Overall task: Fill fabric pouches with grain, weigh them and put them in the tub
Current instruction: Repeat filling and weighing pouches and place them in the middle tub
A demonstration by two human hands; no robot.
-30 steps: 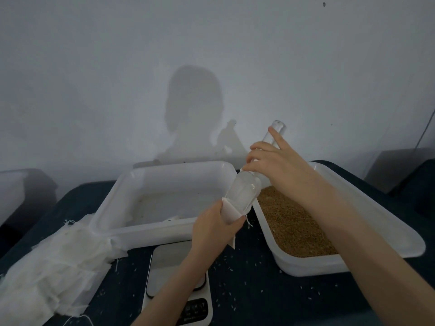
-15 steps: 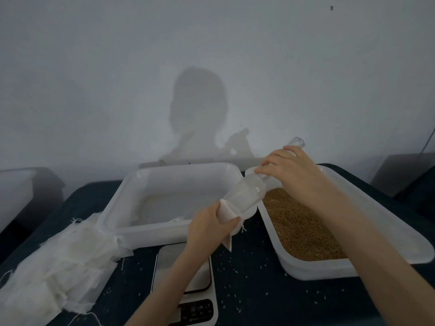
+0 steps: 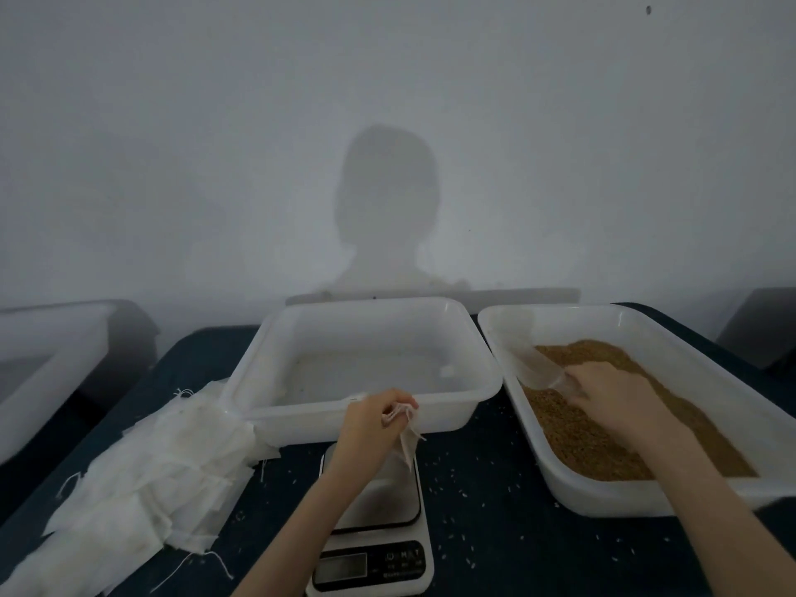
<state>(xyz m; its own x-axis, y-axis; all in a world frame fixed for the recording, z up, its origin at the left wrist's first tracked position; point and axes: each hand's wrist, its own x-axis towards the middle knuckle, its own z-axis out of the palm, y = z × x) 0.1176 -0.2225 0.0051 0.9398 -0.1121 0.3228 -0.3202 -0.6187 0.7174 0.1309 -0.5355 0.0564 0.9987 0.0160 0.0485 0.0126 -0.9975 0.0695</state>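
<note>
While its fingers are curling tight around the gathered top of a small white fabric pouch (image 3: 405, 437), the left hand (image 3: 372, 422) is holding that pouch just above the white digital kitchen scale (image 3: 372, 521), in front of the near wall of the empty white plastic tub (image 3: 366, 368). The pouch is hanging down from the fist, with loose threads trailing from it; whether it is touching the scale platform is not clear. The right hand (image 3: 614, 396) is reaching into the long white plastic tray (image 3: 646, 493) on the right, its fingers wrapping around the handle of a clear plastic scoop (image 3: 536, 366). The scoop's open end is pointing toward the tray's far left corner, and it is lying on the brown grain (image 3: 603, 441) that is filling the tray's floor. The empty tub is sitting in the centre, just behind the scale and beside the tray. A heap of flat white fabric pouches (image 3: 142, 493) is lying to the left, its upper edge touching the tub's corner. Everything is resting on a dark blue table (image 3: 486, 532), where stray pale grains are lying scattered. At the far left, 1 more white tub (image 3: 47, 359) is standing partly in view.
</note>
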